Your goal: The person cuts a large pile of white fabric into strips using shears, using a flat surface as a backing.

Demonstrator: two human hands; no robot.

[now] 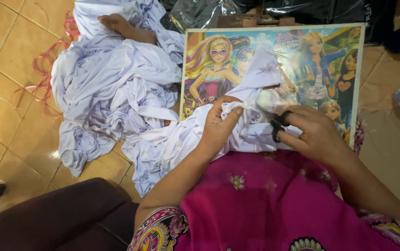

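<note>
My left hand (221, 125) pinches the white garment (255, 76) over the cartoon picture board (320, 60). My right hand (316, 132) has its grip closed around black-handled scissors (279, 123).

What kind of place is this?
Likely a home floor used for sewing work: tan floor tiles, a heap of white garments, and a cartoon-printed board serving as a lap table.

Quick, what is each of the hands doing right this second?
Left hand: closed, pinching a fold of the white garment.
Right hand: closed around small black scissors, held at the same fold.
</note>
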